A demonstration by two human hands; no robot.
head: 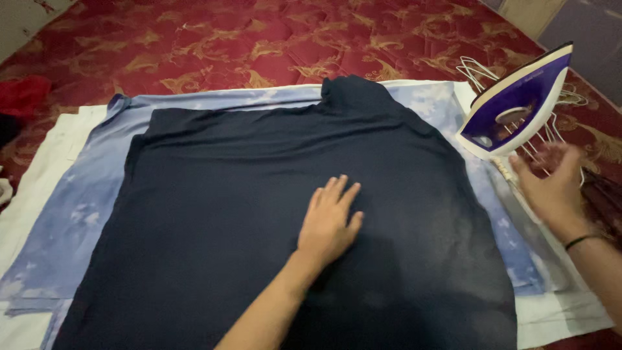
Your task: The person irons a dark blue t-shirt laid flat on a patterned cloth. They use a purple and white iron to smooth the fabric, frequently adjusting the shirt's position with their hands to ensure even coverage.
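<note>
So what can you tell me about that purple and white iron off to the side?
The iron stands upright on its heel at the right edge of the spread cloths, its flat soleplate turned away from the camera. Its body looks like glossy plastic, deep purple with white trim and a round dial in the middle. Its pointed nose aims up and right. White wire hangers lie behind it. The right hand, open and blurred, is just below it; whether they touch cannot be told.

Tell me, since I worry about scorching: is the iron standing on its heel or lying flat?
Standing on its heel: the purple iron is tipped up beside the dark shirt, its soleplate off the cloth.
</note>
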